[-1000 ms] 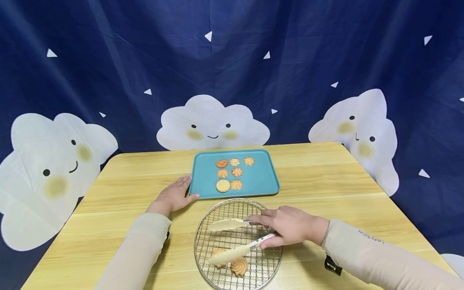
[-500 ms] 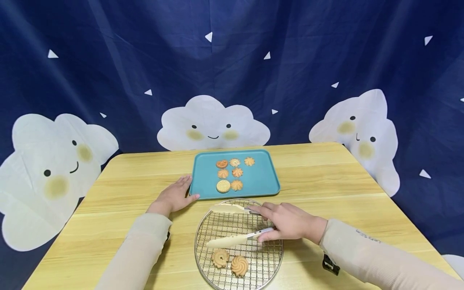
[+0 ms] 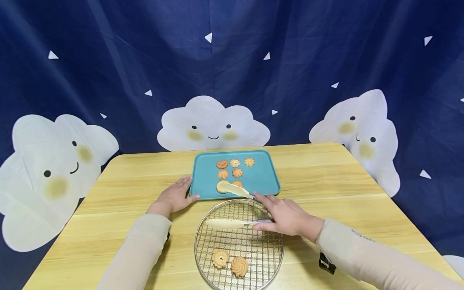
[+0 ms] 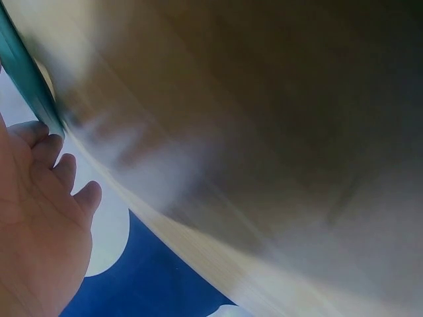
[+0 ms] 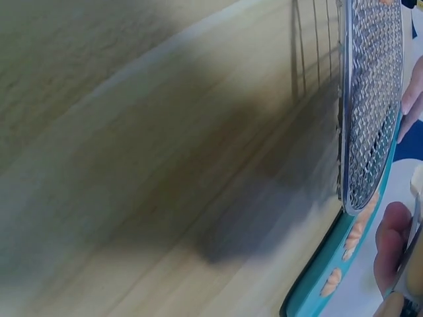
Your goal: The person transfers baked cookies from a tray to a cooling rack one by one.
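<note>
My right hand [image 3: 290, 215] holds a pair of tongs [image 3: 226, 223] with metal arms and cream-coloured tips, spread wide apart. One tip overlaps the near row of cookies on the teal tray [image 3: 203, 171]; the other is over the round wire rack [image 3: 197, 249]. Nothing sits between the tips. My left hand [image 3: 175, 197] rests at the tray's near left corner, fingers extended; the left wrist view shows its fingertips by the tray edge [image 4: 30, 79]. On the rack lie a ring-shaped cookie [image 3: 220, 258] and a swirl cookie [image 3: 239, 266].
Several cookies sit in rows on the tray, including a pretzel-shaped one [image 3: 222, 164] and a round one [image 3: 221, 186]. The rack stands right in front of the tray on a wooden table [image 3: 326, 177]. A blue cloud-print curtain [image 3: 290, 60] hangs behind.
My right hand has moved forward with the tongs, from over the rack cookies toward the tray. The ring-shaped cookie, earlier partly covered, now shows fully. My left hand has stayed put.
</note>
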